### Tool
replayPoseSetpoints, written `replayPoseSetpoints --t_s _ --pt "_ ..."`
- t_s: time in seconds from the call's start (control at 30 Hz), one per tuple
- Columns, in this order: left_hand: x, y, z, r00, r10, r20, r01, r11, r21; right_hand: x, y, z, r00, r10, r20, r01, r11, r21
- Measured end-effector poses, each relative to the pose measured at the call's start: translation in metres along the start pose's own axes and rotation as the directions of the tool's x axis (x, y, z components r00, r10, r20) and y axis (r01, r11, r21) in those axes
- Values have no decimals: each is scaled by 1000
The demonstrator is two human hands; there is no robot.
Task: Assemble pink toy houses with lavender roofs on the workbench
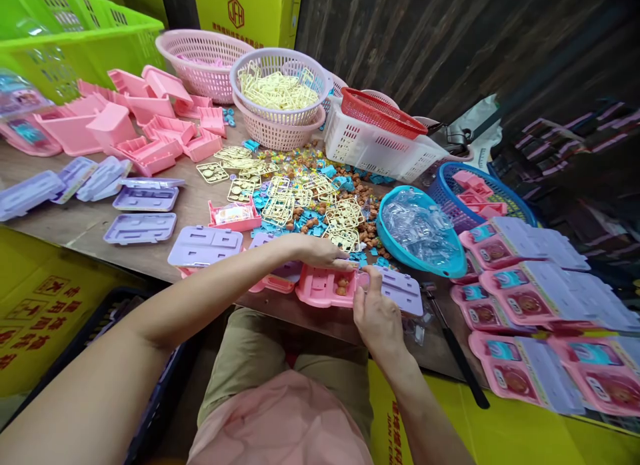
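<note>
Table (85, 245), wooden, running across the frame and carrying all items below; pink-and-purple cases (547, 295), several, laid in overlapping rows at the right edge; turquoise basin (397, 252), right of centre, filled with clear plastic pieces.

Pink case (317, 288), one, lying open at the lower centre of the frame, at the table's near edge; purple panel (403, 292) just to its right, whether joined to it cannot be told; case judged light, thin-walled and fairly stiff, smooth enough to slide on the wood; thin rims may flex or mark under force; best taken by the outer side walls, low down, clear of the compartments.

Left hand (323, 252), laid over the case's far edge, thumb hidden; whether it grasps or only steadies cannot be told; right hand (377, 315), fingers bent at the case's right end, touching it; whether anything is pinched there cannot be told.

Black-handled tool (457, 352), lower right, apart from both hands; brown figure (342, 285), inside the case; judged hard, very light, apt to tip out if the case tilts.
</note>
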State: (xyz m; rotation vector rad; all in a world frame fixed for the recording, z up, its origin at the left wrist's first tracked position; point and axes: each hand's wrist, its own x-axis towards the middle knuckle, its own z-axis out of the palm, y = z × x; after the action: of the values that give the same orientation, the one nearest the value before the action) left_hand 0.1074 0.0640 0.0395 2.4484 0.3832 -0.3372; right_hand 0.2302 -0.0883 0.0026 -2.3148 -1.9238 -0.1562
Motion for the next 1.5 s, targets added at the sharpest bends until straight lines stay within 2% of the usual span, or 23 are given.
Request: replayPoseSetpoints --t_s 0.13,0.27,0.37,0.47,0.57,0.67,0.77,0.83,0.9,0.97,1.03,1.23,1.4,1.5 --pt "2 -2 2 1000 11 -11 -11 1000 2 -3 -17 2 999 50 4 -49 989 -139" --pt "3 -8 6 999 31 -8 -31 999 -29 0 -31 -6 992 97 80 -86 987 -136" --pt "2 -12 8 996 85 -33 -88 990 -107 -3 -26 -12 993 87 81 -87 996 -7" --pt "-1 -11 7 993 110 -37 -114 980 -162 -15 -15 -4 996 77 -51 -66 978 199" --pt "-5 -8 4 998 65 -20 -68 983 -169 -26 -11 13 982 119 -150 -54 924 377" --pt "-7 -7 2 1000 6 12 -5 993 -117 -27 -16 27 973 206 -101 -113 813 571" --pt "-7 -6 2 998 -28 51 30 999 -45 -21 -21 28 958 278 72 -232 604 762" --pt "-7 -6 1 995 -58 77 59 998 -7 -17 -21 25 945 264 194 -300 461 835" --pt "-6 -5 0 993 -58 101 59 998 -3 -14 -19 19 943 221 248 -320 396 861" --pt "-6 -5 0 991 -40 131 43 999 -16 -13 -17 13 952 168 254 -302 413 859" --pt "-5 -6 -1 986 -38 160 42 999 -22 -12 -16 8 957 138 253 -289 471 834" --pt "-1 -8 1 983 -41 181 46 999 -23 -6 -23 -1 945 215 244 -324 691 646" --pt "-3 0 -4 977 -47 209 40 999 34 -9 -27 4 961 229 155 -276 755 595" --pt "-5 7 -2 988 -18 153 -3 991 137 -21 -19 11 974 211 85 -218 765 606"
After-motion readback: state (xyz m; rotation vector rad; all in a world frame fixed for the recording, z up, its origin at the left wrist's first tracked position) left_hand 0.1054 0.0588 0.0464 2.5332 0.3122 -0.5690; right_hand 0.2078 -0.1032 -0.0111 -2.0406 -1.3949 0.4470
